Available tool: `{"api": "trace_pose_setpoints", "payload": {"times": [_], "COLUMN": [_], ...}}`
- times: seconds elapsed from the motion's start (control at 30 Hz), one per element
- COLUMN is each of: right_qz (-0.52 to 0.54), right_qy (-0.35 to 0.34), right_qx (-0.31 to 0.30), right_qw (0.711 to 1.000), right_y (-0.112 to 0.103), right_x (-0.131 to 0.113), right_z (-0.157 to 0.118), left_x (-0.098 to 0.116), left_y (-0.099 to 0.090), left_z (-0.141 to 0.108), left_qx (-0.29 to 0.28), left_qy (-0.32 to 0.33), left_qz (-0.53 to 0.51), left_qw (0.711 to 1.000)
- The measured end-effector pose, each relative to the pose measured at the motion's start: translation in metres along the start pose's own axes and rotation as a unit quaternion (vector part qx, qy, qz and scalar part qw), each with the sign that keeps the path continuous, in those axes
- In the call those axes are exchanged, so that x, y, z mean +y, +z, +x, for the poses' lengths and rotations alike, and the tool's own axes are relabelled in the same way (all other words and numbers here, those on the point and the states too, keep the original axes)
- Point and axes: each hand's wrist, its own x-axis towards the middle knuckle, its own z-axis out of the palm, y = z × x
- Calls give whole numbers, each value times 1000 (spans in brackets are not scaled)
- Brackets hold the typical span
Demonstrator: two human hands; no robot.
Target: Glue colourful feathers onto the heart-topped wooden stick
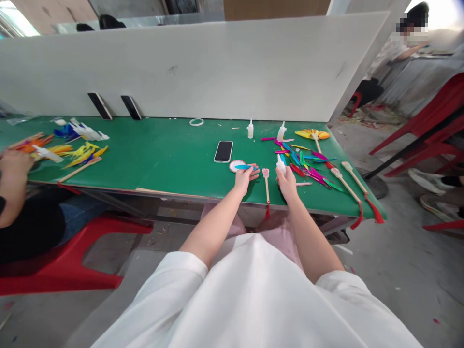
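Observation:
A blue feather (pixel 243 167) is pinched in the fingers of my left hand (pixel 247 180), over a round white tape roll or disc (pixel 234 166) with a reddish rim. My right hand (pixel 287 184) is wrapped round a small white squeeze bottle (pixel 280 163), its nozzle pointing up. Between my hands lies a wooden stick (pixel 267 186) with a pale pink, flower-shaped head and a red tassel over the table edge. Just right of the bottle spreads a pile of coloured feathers (pixel 308 162).
On the green table (pixel 174 159) lies a phone (pixel 224 151). Two more squeeze bottles (pixel 250 129) stand behind. At right are a finished-looking yellow feather fan (pixel 313 134) and tasselled sticks (pixel 350 186). A white partition (pixel 203 72) closes the back. A co-worker's hand (pixel 16 162) is far left.

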Motion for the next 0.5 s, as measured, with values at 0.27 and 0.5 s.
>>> {"api": "trace_pose_setpoints", "payload": {"times": [0.27, 0.5], "right_qz": [70, 92], "right_qy": [7, 8], "right_qx": [-18, -9], "right_qw": [997, 996], "right_y": [-1, -1], "right_x": [-4, -2], "right_z": [-9, -6], "left_x": [-1, 9], "left_y": [-9, -9], "left_z": [-5, -22], "left_qx": [-27, -40], "left_qy": [8, 4], "left_qz": [26, 19], "left_qw": [999, 999]}}
